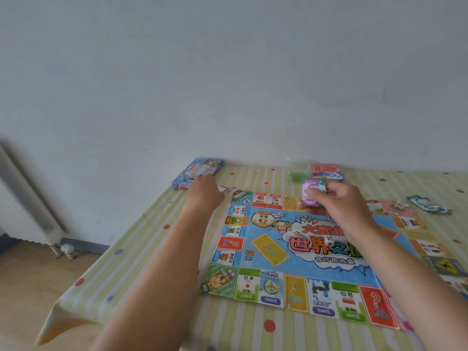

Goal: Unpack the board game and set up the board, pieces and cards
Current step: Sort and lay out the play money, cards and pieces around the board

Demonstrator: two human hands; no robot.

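The colourful paper game board [298, 252] lies unfolded on the striped tablecloth, and a white die [329, 241] rests near its middle. My right hand [339, 201] hovers over the board's far edge, shut on a stack of purple play money [312, 195]. My left hand [205, 191] reaches to the board's far left corner, fingers down on a small purple-edged paper [225, 190] on the cloth; whether it grips the paper is hidden. The blue game box [196, 174] lies just beyond that hand.
Red and blue card stacks [326, 171] and green pieces in a clear bag [297, 176] sit behind the board. A green banknote pile [428, 204] lies at the far right. The table [141, 249] ends at left, with a radiator [22, 206] by the wall.
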